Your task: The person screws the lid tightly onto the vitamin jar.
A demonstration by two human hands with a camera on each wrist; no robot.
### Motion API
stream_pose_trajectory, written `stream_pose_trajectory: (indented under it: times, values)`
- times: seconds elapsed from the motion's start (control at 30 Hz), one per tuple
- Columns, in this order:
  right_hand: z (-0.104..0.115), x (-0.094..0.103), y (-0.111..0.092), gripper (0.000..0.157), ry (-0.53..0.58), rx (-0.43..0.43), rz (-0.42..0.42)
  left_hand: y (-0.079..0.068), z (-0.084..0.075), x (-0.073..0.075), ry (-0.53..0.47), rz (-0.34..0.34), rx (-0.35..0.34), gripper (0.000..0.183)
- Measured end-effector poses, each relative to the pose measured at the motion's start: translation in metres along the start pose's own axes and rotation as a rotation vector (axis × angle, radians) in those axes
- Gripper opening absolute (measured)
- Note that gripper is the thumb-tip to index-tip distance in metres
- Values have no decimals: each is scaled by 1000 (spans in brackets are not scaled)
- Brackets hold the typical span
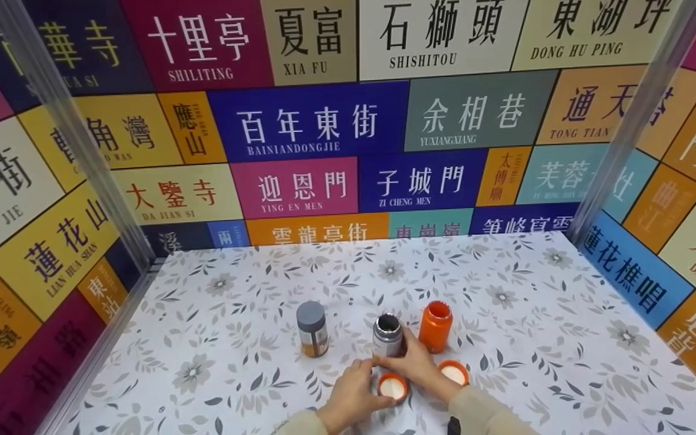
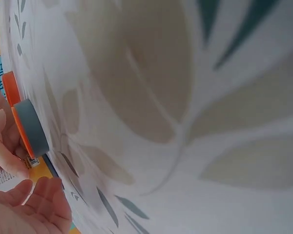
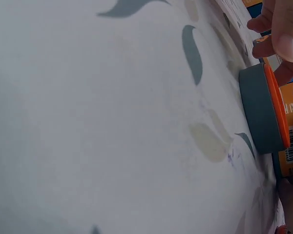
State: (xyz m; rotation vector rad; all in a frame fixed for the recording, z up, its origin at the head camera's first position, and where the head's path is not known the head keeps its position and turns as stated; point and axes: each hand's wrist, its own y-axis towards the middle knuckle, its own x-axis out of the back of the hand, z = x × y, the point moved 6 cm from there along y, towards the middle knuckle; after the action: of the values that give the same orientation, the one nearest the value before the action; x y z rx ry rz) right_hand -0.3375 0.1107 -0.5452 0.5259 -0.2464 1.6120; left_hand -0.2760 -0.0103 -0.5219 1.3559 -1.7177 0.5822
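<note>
An uncapped grey jar [image 1: 388,343], dark inside, stands upright on the table. My right hand [image 1: 418,364] grips it from the right side, thumb across the front. My left hand [image 1: 353,389] is just in front of the jar, its fingers relaxed and holding nothing. Between my hands a lid [image 1: 392,387] lies upside down, showing an orange rim and pale inside; its outer wall looks grey in the wrist views. My left fingers [image 3: 286,46] come right up to this lid's edge. The jar's label [image 3: 291,141] carries an orange part with a barcode.
To the right stands an orange jar [image 1: 435,329] without its lid. Another orange-rimmed lid [image 1: 454,373] lies near my right wrist. A capped grey jar [image 1: 312,329] stands to the left. Beneath everything is a floral tablecloth [image 1: 251,326]; a wall of coloured signs [image 1: 299,127] rises behind.
</note>
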Motion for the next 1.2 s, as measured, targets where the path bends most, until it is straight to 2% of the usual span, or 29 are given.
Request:
stream_pose_trajectory:
  times: [0.13, 0.33, 0.53, 0.7, 0.9, 1.0, 1.13, 1.2]
  values:
    - [0, 0, -1, 72, -18, 51, 17, 3, -1, -6, 32, 23, 5, 69]
    - [3, 1, -2, 65, -51, 108, -6, 4, -5, -10, 136, -24, 3, 69]
    - [3, 1, -2, 66, -32, 106, 17, 2, -7, -10, 186, -90, 8, 60]
    - [-1, 0, -1, 69, -30, 55, 11, 2, -6, -10, 182, -111, 3, 52]
    - [0, 0, 0, 71, -11, 52, 33, 3, -3, -7, 98, -34, 20, 49]
    - [0, 0, 0, 71, 17, 33, 43, 4, 0, -5, 5, -3, 18, 46]
    - [0, 1, 0, 72, 29, 26, 54, 2, 4, 3, -141, -19, -16, 42]
    - [1, 0, 0, 74, 30, 26, 62, 2, 7, 8, -207, -9, -1, 41]
